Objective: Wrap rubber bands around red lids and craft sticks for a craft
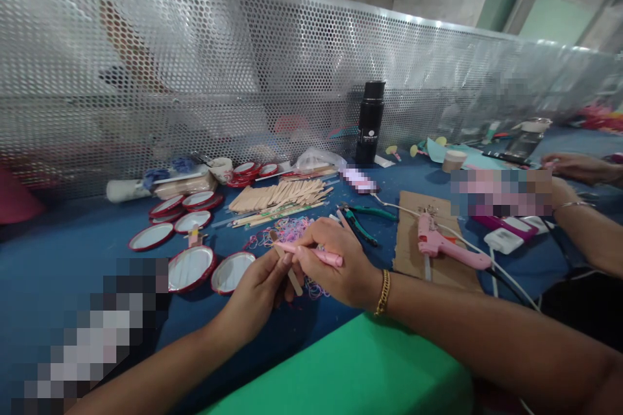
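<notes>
My left hand is closed around a wooden craft stick, pinching it between thumb and fingers. A slim pink pen is gripped in my right hand, its tip at the upper part of the stick. Beneath and behind both hands lies a heap of colourful small rubber bands. Jar lids with red rims rest just left of my left hand. Pliers with teal handles lie beyond my right hand.
A pile of craft sticks lies farther back. To the right, a pink glue gun with a white cord rests on cardboard. A black bottle stands by the perforated metal screen. Another person's hand works at the right.
</notes>
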The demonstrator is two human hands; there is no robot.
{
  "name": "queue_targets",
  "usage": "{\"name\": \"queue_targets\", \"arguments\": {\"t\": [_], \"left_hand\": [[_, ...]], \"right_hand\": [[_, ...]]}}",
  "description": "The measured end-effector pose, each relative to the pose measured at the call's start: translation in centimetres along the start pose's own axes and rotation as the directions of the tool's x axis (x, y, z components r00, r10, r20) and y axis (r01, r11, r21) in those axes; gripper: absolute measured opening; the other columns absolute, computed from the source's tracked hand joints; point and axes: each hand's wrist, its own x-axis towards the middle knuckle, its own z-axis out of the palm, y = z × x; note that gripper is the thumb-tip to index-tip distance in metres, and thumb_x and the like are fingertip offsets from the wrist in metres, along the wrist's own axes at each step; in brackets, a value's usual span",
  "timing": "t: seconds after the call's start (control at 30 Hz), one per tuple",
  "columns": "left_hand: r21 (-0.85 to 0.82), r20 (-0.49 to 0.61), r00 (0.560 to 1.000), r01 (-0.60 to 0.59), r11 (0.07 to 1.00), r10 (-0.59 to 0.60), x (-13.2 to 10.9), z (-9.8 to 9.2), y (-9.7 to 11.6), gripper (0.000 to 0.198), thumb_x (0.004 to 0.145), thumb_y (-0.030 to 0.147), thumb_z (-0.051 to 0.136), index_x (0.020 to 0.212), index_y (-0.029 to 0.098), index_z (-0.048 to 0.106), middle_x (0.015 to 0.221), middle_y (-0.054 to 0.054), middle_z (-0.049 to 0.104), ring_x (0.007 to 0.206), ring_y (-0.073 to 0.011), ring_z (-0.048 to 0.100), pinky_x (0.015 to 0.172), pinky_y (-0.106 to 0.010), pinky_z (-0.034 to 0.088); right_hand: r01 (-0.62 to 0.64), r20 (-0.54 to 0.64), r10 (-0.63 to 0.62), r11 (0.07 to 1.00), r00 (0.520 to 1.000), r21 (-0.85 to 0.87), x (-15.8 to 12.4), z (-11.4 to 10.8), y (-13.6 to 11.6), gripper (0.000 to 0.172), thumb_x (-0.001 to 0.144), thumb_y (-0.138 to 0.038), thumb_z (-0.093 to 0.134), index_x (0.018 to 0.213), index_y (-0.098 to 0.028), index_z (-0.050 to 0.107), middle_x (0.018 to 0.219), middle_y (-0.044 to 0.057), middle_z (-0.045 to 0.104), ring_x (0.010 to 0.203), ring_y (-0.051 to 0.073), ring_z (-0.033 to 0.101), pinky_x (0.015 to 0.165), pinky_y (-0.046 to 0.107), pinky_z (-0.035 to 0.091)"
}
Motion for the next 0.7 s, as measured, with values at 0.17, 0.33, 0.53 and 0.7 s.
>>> {"name": "queue_targets", "arguments": {"t": [0.17,0.33,0.53,0.7], "left_hand": [[0.012,0.004,1.0,0.002,1.0,-0.002,-0.12,-0.14,-0.19,0.044,0.09,0.059,0.047,0.073,0.02,0.056,0.054,0.003,0.055,0.046,-0.0104,0.045,0.042,-0.022,0.031],[0.03,0.001,1.0,0.006,1.0,-0.006,0.01,-0.25,-0.43,0.045,0.09,0.059,0.047,0.073,0.019,0.057,0.053,0.003,0.055,0.046,-0.0103,0.044,0.042,-0.022,0.031],[0.003,0.007,1.0,0.002,1.0,-0.002,0.02,-0.11,-0.34,0.046,0.088,0.062,0.048,0.073,0.02,0.057,0.052,0.004,0.053,0.044,-0.0098,0.041,0.041,-0.022,0.027],[0.011,0.003,1.0,0.002,1.0,-0.002,0.02,-0.02,-0.24,0.048,0.088,0.063,0.047,0.071,0.02,0.057,0.051,0.003,0.053,0.045,-0.0101,0.041,0.042,-0.022,0.028]], "right_hand": [[-0.027,-0.037,0.026,0.999,0.999,-0.024,0.18,-0.04,0.41,0.017,0.089,-0.02,0.052,0.073,-0.021,0.056,0.07,-0.003,0.061,0.07,0.013,0.054,0.076,0.029,0.039],[-0.011,-0.056,0.01,1.0,0.998,-0.012,0.06,0.01,0.17,0.016,0.089,-0.021,0.053,0.074,-0.021,0.058,0.072,-0.002,0.063,0.072,0.014,0.055,0.078,0.03,0.041],[-0.006,-0.01,0.006,1.0,1.0,0.007,-0.07,0.03,-0.15,0.015,0.088,-0.02,0.052,0.076,-0.021,0.059,0.073,-0.002,0.065,0.074,0.014,0.056,0.081,0.03,0.04],[0.005,0.012,-0.005,1.0,1.0,0.006,0.05,0.01,-0.09,0.014,0.088,-0.02,0.053,0.076,-0.021,0.06,0.074,-0.002,0.065,0.075,0.014,0.056,0.08,0.03,0.04]]}}
